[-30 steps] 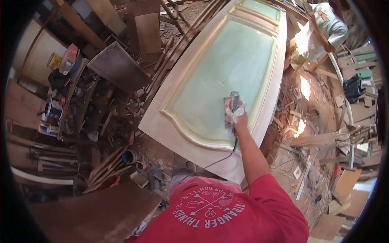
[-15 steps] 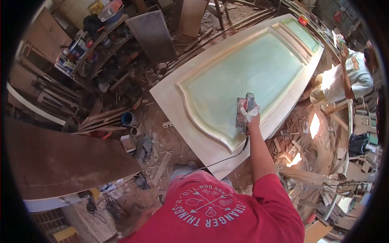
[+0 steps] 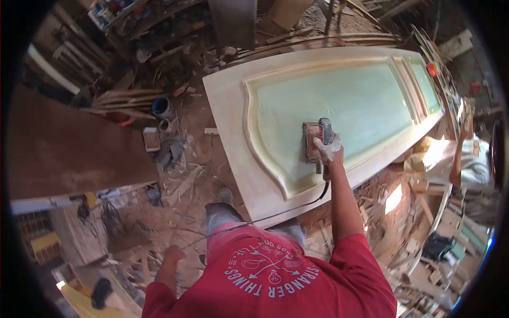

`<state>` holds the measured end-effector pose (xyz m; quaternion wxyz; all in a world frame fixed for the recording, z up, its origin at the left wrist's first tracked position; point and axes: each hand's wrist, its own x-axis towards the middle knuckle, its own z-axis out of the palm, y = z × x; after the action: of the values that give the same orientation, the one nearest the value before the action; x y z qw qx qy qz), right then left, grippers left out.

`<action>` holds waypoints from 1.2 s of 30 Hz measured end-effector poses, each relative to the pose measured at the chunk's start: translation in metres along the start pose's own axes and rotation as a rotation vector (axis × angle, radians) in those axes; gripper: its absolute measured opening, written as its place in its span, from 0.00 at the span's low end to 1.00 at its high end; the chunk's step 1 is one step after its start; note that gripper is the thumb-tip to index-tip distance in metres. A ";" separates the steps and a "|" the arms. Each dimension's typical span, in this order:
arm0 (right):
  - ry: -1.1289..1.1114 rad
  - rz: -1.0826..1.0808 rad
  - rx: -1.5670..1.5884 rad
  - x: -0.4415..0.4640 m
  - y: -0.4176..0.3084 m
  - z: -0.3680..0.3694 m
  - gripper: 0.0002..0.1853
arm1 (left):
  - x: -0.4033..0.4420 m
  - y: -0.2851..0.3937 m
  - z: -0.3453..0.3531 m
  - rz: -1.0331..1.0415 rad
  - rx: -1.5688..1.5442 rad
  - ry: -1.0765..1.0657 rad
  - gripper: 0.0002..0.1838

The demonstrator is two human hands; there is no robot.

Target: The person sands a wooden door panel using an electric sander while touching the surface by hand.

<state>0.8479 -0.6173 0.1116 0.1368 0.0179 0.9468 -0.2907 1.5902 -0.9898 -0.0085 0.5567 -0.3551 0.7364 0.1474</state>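
Note:
A red and black electric sander rests on the pale green panel of a wooden door. My right hand, with a whitish covering over the fingers, is wrapped around the sander. From the tool's near end a black cord runs over the door's edge and across my front. My left hand hangs low at my left side, near the cord and apart from the door; its fingers are blurred. A curved raised molding frames the green panel.
Another person stands beyond the door's right side. Wood scraps litter the floor. A blue bucket stands on the left near a large brown board. A red object lies at the door's far end.
My view has turned, so the door lies more sideways. The sander has shifted on the green panel with my right hand still on it. My left hand has come into clearer sight.

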 end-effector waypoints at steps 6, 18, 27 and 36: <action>-0.155 -0.258 -0.091 0.066 0.046 -0.026 0.46 | -0.080 0.139 0.131 -0.137 -0.240 0.138 0.29; -0.488 -0.780 -0.118 0.099 0.041 -0.017 0.38 | -0.216 0.443 0.314 0.292 -0.856 -0.388 0.35; -0.652 -0.887 -0.155 0.057 0.049 -0.043 0.36 | -0.079 0.464 0.355 0.465 -1.001 -0.435 0.31; -0.692 -0.823 -0.257 0.085 0.054 -0.053 0.39 | -0.129 0.495 0.237 0.024 -0.905 -0.154 0.33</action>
<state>0.7586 -0.5468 0.1016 0.3160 -0.4668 0.8036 -0.1909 1.4360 -0.4496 -0.0569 0.3970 -0.5422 0.5582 0.4866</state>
